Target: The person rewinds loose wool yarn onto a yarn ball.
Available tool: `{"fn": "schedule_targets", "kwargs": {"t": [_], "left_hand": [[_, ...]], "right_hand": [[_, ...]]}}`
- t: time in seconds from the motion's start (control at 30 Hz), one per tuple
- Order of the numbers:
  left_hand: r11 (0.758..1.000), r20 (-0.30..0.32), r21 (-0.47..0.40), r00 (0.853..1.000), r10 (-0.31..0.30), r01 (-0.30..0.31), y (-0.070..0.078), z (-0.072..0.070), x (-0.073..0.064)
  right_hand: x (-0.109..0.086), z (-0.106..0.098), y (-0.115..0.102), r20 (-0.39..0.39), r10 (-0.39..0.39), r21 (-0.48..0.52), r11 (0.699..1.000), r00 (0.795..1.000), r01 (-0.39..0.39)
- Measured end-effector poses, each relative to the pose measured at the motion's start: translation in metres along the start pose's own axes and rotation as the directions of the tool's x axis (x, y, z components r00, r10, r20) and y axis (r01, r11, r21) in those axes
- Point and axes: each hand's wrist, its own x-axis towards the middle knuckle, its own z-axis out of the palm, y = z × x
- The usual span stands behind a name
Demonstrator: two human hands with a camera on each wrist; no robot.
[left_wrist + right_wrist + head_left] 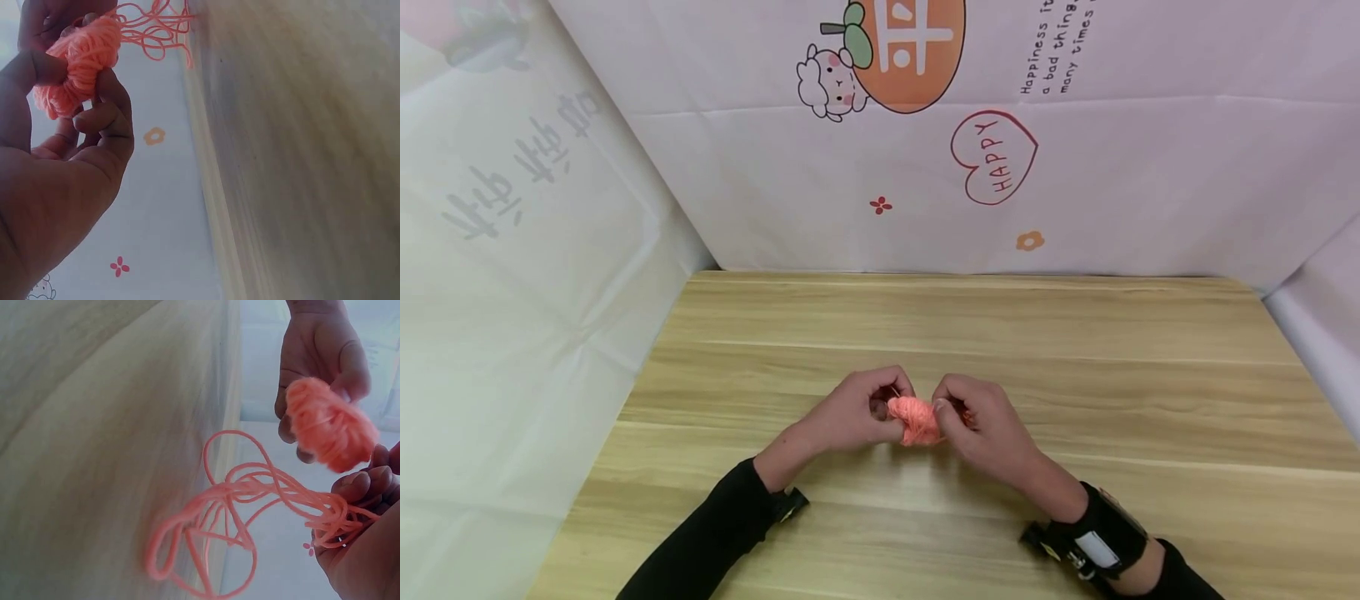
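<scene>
A small coral-pink bundle of wound yarn point(916, 422) is held up between the two hands, above the wooden table. My left hand point(856, 413) pinches its left end; in the left wrist view the thumb and fingers press into the yarn bundle point(82, 62) from both sides. Close by on the right, my right hand point(988, 427) has curled fingers at the bundle's other end. Loose loops of the same yarn point(240, 487) trail out of the right hand point(369, 550) in the right wrist view. What the right fingertips pinch is partly hidden.
The wood-grain table point(775, 333) spreads around both hands. A white printed cloth point(760, 192) hangs along the far edge, and another pale cloth point(512, 350) stands at the left. Black bands with small devices sit at the wrists.
</scene>
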Motion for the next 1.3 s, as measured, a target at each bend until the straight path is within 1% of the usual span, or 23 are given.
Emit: {"fn": "schedule_targets", "kwargs": {"t": [0.13,0.27,0.33,0.47,0.53,0.63,0.77,0.87,0.97,1.07,1.17,1.23,1.3], "left_hand": [[0.997,0.054,-0.071,0.998,0.042,-0.038,0.0,0.0,-0.001],[0.989,0.102,-0.139,0.993,0.066,-0.052,0.003,0.001,-0.002],[0.984,0.122,-0.168,0.989,0.083,-0.061,0.009,0.0,-0.003],[0.97,0.141,-0.232,0.983,0.113,-0.078,0.018,-0.002,-0.004],[0.959,0.148,-0.268,0.979,0.139,-0.096,0.018,-0.002,-0.004],[0.938,0.156,-0.323,0.971,0.181,-0.123,0.012,-0.001,-0.002],[0.908,0.166,-0.393,0.96,0.225,-0.144,0.003,0.0,-0.001],[0.884,0.166,-0.441,0.954,0.248,-0.153,0.001,-0.001,-0.001],[0.862,0.15,-0.479,0.952,0.267,-0.166,0.001,-0.002,-0.001],[0.841,0.122,-0.51,0.952,0.28,-0.181,0.002,-0.003,0.0],[0.826,0.105,-0.532,0.953,0.283,-0.186,0.002,-0.003,0.001],[0.822,0.1,-0.538,0.954,0.284,-0.188,0.001,-0.002,0.001],[0.825,0.083,-0.529,0.955,0.285,-0.2,0.0,-0.002,0.001]], "right_hand": [[0.0,-0.001,0.0,-0.001,-0.003,0.011,1.0,1.0,0.003],[0.001,-0.002,0.001,0.012,-0.005,0.017,1.0,1.0,0.004],[0.0,-0.002,0.001,0.021,-0.007,0.016,1.0,1.0,0.006],[0.001,-0.001,0.001,0.028,-0.007,0.023,1.0,1.0,0.006],[0.001,-0.001,0.001,0.026,-0.003,0.031,1.0,1.0,0.002],[0.001,-0.001,0.001,0.029,0.016,0.042,0.999,0.999,-0.017],[0.001,-0.003,0.001,0.052,0.081,0.068,0.994,0.995,-0.085],[0.001,-0.004,0.001,0.076,0.132,0.093,0.986,0.988,-0.139],[0.001,-0.004,0.002,0.099,0.151,0.105,0.981,0.984,-0.161],[0.001,-0.003,0.003,0.116,0.131,0.113,0.983,0.985,-0.144],[0.002,-0.001,0.005,0.118,0.077,0.118,0.989,0.99,-0.091],[0.002,0.0,0.006,0.108,0.031,0.113,0.993,0.994,-0.043],[0.002,0.001,0.007,0.099,0.005,0.099,0.995,0.995,-0.015]]}}
